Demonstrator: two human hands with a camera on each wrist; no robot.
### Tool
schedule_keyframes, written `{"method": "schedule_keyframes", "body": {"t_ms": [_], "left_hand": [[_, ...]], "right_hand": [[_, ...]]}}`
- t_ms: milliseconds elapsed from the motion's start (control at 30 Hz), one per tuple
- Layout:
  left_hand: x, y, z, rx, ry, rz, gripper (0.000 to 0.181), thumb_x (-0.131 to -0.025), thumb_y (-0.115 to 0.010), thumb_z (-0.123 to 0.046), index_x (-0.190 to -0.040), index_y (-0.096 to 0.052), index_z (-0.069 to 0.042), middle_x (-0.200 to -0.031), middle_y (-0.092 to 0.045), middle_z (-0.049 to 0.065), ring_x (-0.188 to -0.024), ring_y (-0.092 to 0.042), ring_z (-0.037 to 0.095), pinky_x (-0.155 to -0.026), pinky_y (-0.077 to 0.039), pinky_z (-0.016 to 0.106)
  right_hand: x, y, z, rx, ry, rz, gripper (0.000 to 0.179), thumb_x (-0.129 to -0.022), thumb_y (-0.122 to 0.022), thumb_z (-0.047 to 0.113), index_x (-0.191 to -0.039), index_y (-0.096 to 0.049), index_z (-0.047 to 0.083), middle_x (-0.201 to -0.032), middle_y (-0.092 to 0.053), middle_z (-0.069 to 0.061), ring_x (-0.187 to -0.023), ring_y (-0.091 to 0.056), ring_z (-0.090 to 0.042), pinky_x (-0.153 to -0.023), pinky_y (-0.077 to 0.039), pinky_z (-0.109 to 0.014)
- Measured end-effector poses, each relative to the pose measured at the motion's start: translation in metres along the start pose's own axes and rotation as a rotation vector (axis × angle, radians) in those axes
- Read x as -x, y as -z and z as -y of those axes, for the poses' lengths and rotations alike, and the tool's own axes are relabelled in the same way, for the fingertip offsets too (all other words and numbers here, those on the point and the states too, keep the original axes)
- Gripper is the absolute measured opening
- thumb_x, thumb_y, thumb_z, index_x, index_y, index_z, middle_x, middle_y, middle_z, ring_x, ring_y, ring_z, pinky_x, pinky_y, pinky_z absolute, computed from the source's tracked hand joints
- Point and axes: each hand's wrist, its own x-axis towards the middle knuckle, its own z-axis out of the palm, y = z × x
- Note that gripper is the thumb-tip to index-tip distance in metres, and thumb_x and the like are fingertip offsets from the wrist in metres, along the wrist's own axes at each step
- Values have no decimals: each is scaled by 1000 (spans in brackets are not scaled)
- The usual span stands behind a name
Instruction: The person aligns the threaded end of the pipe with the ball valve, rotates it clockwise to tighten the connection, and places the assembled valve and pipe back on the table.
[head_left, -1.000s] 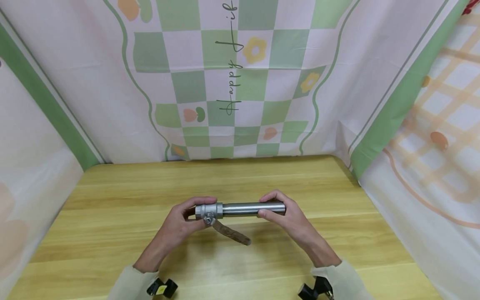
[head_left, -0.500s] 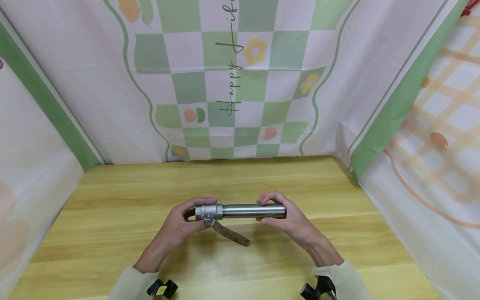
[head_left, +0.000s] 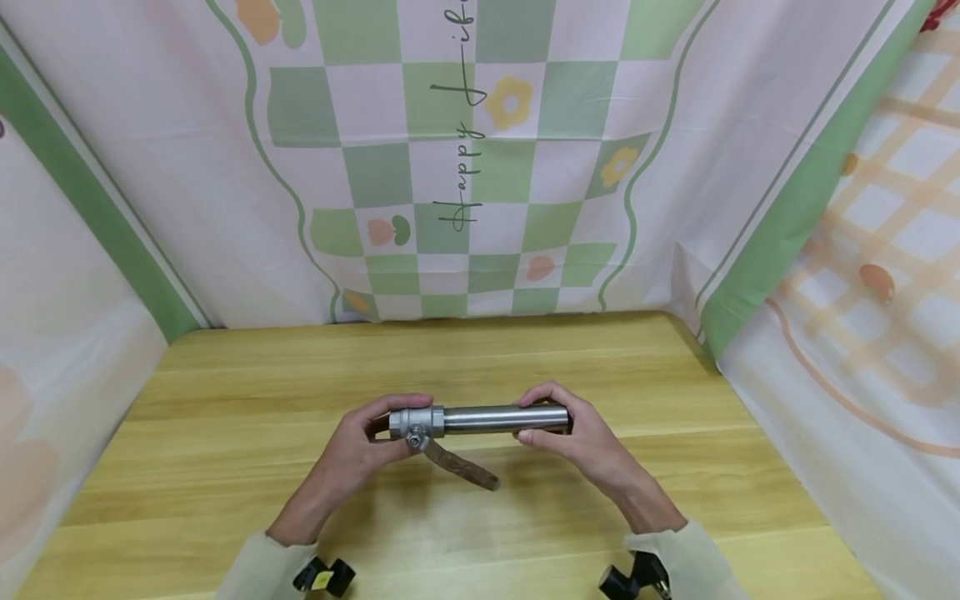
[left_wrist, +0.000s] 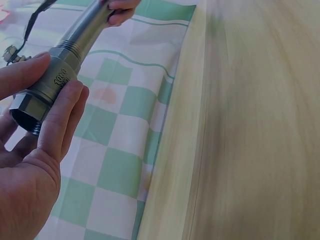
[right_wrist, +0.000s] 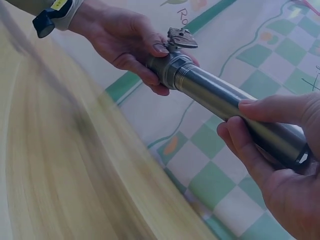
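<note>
My left hand (head_left: 357, 450) grips a silver ball valve (head_left: 414, 422) by its hexagonal body, thumb on the near side and fingers on the far side. The valve's worn brown lever handle (head_left: 463, 468) slants down toward the right. A smooth steel pipe (head_left: 498, 419) sits in the valve's right end, with some thread showing at the joint in the right wrist view. My right hand (head_left: 581, 442) holds the pipe near its free end between thumb and fingers. The valve's open left end (left_wrist: 29, 114) faces my left palm. Valve and pipe lie level in one line, held over the table.
A wood-grain table (head_left: 247, 392) spreads beneath both hands. Behind it hangs a green and white checkered cloth (head_left: 442, 167), with more printed cloth (head_left: 847, 333) at the right side. Black wrist cameras (head_left: 325, 577) are strapped near the cuffs.
My right thumb and fingers loosen and re-settle on the pipe while the hand shifts slightly. My left hand and the valve stay almost in place.
</note>
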Motion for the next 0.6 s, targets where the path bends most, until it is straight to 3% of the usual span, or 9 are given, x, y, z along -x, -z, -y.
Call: {"method": "schedule_keyframes", "body": {"t_ms": [333, 500, 600], "left_hand": [[-1, 1, 0, 13, 8, -11, 54, -93, -81, -5, -145, -69, -14, -149, -60, 21, -113, -66, 30, -87, -65, 33], [-1, 1, 0, 14, 7, -7, 54, -93, -81, -5, -145, -69, -14, -149, -60, 21, -113, -66, 30, -87, -65, 34], [-2, 1, 0, 21, 11, -2, 54, -93, -81, -5, -145, -69, -13, -150, -60, 22, -114, -66, 30, -88, -65, 34]], "right_hand": [[0, -2, 2, 75, 11, -24, 37, -103, -76, 12, -136, -62, 5, -131, -61, -24, -104, -72, -23, -85, -64, -30], [0, -3, 1, 50, 21, -21, 35, -105, -72, 11, -137, -60, 3, -131, -61, -25, -106, -77, -23, -90, -64, -30], [1, -4, 2, 14, 36, -13, 37, -103, -74, 7, -136, -59, 2, -140, -58, -25, -112, -74, -22, -92, -64, -30]]}}
